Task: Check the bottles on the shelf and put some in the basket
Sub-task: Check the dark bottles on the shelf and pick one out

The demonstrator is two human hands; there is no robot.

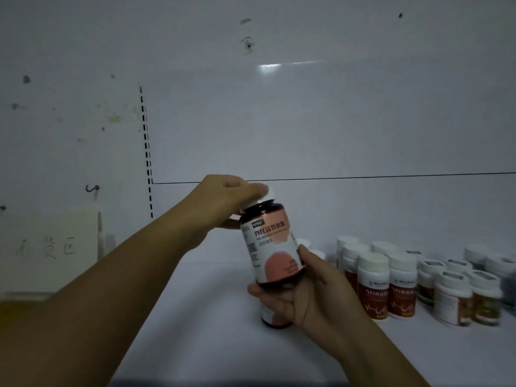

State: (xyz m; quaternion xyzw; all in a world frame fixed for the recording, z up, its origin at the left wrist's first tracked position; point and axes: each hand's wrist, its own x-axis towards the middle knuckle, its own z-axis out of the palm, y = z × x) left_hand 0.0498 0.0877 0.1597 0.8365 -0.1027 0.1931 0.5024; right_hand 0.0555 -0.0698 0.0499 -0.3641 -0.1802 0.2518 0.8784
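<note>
Both hands are on one bottle (272,252), held up in the middle of the frame above the shelf (195,317). Reaching in from the lower left, the left hand (231,194) has its fingers curled over the white cap (265,198) from above, and the thumb shows behind the bottle's shoulder. Coming up from the lower right, the right hand (304,297) grips the base, with the thumb lying up the right side of the label and the fingers wrapped beneath.

The bottle is dark and nearly upright, its top leaning slightly left. Its pale label, with a pink disc and printed characters, faces the camera.

Just below the right hand a second bottle (272,317) of the same look stands on the shelf, partly hidden by the fingers. At the right of the frame, white-capped bottles stand in rows on the shelf: red-labelled bottles (374,291) nearest the hands, and paler bottles (452,297) further right, blurred.

At the left edge a paper sign (50,247) with handwriting stands against the back wall (307,121). Beside it a slotted strip (146,152) runs up the wall.
</note>
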